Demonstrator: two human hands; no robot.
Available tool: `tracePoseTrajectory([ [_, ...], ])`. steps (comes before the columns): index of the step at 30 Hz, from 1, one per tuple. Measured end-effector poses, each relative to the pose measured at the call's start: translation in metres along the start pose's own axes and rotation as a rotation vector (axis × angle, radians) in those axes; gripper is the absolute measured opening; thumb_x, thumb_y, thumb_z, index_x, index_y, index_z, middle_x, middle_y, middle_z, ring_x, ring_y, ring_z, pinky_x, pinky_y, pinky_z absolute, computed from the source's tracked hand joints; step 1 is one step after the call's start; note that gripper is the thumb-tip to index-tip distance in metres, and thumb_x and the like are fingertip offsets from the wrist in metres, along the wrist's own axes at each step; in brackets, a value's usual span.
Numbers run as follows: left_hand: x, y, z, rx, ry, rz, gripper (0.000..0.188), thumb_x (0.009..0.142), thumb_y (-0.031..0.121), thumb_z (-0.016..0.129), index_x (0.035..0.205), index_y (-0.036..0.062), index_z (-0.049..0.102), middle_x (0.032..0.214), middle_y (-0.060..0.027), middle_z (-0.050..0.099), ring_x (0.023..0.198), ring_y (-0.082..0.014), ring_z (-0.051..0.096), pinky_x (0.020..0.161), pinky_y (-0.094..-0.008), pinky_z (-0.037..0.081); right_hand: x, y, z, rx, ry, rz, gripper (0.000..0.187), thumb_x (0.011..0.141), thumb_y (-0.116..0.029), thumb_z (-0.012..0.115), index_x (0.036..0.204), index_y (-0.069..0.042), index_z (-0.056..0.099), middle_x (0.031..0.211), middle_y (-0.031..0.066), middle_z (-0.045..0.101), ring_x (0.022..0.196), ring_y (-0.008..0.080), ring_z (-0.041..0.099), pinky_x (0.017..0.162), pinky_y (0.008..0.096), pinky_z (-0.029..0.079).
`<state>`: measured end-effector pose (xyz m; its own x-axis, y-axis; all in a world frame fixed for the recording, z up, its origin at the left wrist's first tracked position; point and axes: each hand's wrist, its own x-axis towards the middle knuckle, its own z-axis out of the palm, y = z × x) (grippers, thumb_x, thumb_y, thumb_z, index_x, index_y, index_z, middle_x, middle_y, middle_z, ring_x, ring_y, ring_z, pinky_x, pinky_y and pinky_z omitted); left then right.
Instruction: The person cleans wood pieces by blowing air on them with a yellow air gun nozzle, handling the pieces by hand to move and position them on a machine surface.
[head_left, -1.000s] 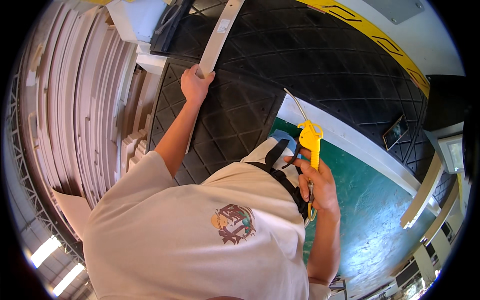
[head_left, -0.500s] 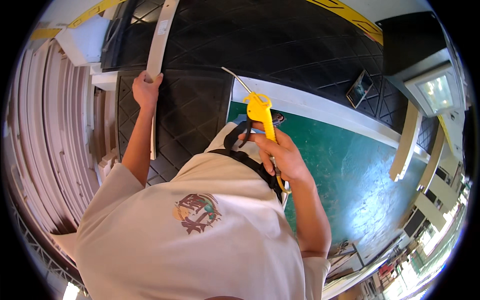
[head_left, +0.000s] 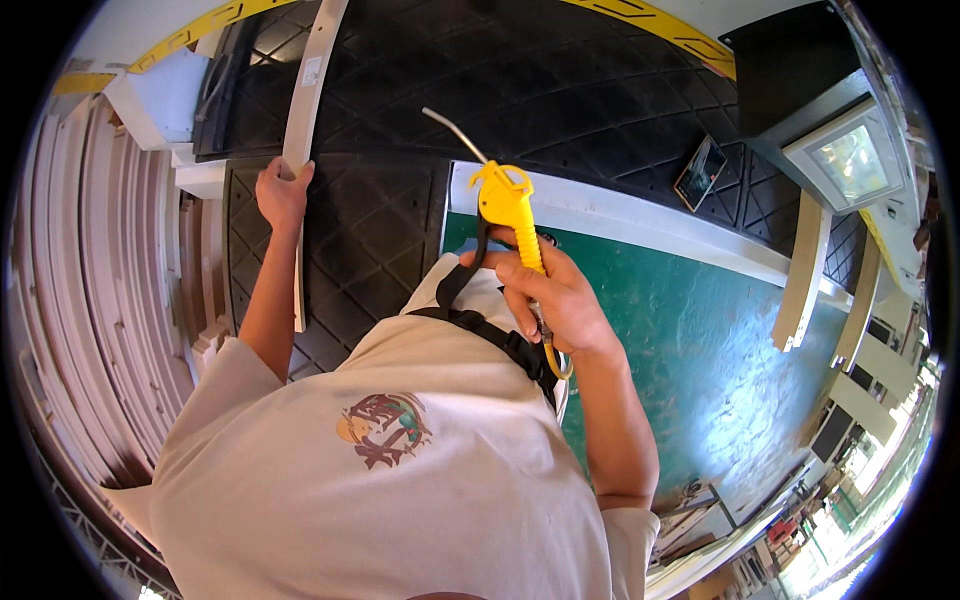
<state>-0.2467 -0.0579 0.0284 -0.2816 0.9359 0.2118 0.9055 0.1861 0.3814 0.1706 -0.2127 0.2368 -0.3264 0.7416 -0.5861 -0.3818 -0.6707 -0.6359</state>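
Observation:
A yellow air blow gun [head_left: 508, 200] is in my right hand [head_left: 562, 300], fingers wrapped round its ribbed handle. Its thin metal nozzle points up and to the left, and a yellow hose curls from the handle's lower end. My left hand [head_left: 283, 196] grips a long pale wooden strip [head_left: 306, 100] around its edges. The strip carries a small white label and lies lengthwise over the black padded table [head_left: 370, 210], running from the far edge past my left forearm.
Long wooden strips [head_left: 100, 260] are stacked at the left. A phone-like device [head_left: 700, 172] lies on the black surface at the right, near a machine with a screen [head_left: 853, 163]. Pale beams [head_left: 801, 270] jut out below that screen. A green floor [head_left: 660, 330] shows at right.
My view has shifted slightly. The blow gun has risen a little, its nozzle tip farther up and left. My left hand keeps its hold on the strip.

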Motion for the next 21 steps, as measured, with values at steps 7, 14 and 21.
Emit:
tracePoseTrajectory([
  [7,-0.001,0.017,-0.01,0.02,-0.052,-0.013,0.044,0.074,0.041,0.088,0.092,0.004,0.071,0.089,-0.0187,0.068,0.088,-0.04,0.066,0.076,-0.051,0.051,-0.004,-0.048,0.028,-0.006,0.044,-0.26,0.059,0.095,-0.001,0.052,0.151,0.008,0.033,0.132,0.0258,0.065,0.044,0.0077,0.046,0.042,0.0215,0.041],
  [14,0.0,0.013,-0.012,0.027,0.011,0.063,0.037,0.075,0.033,0.087,0.082,0.0028,0.067,0.074,-0.0159,0.061,0.083,-0.0376,0.064,0.071,-0.0498,0.047,-0.012,-0.083,0.069,0.048,0.205,-0.541,0.062,0.093,0.005,0.045,0.153,0.003,0.032,0.14,0.0273,0.06,0.044,0.0068,0.049,0.039,0.021,0.039],
  [21,-0.005,0.012,-0.005,-0.048,0.125,0.061,0.044,0.074,0.036,0.088,0.083,0.0035,0.06,0.082,-0.0126,0.061,0.084,-0.0362,0.058,0.071,-0.0519,0.045,0.001,-0.091,0.083,-0.037,0.247,-0.575,0.059,0.096,0.002,0.045,0.153,0.005,0.03,0.137,0.027,0.06,0.043,0.0057,0.047,0.039,0.0209,0.041],
])
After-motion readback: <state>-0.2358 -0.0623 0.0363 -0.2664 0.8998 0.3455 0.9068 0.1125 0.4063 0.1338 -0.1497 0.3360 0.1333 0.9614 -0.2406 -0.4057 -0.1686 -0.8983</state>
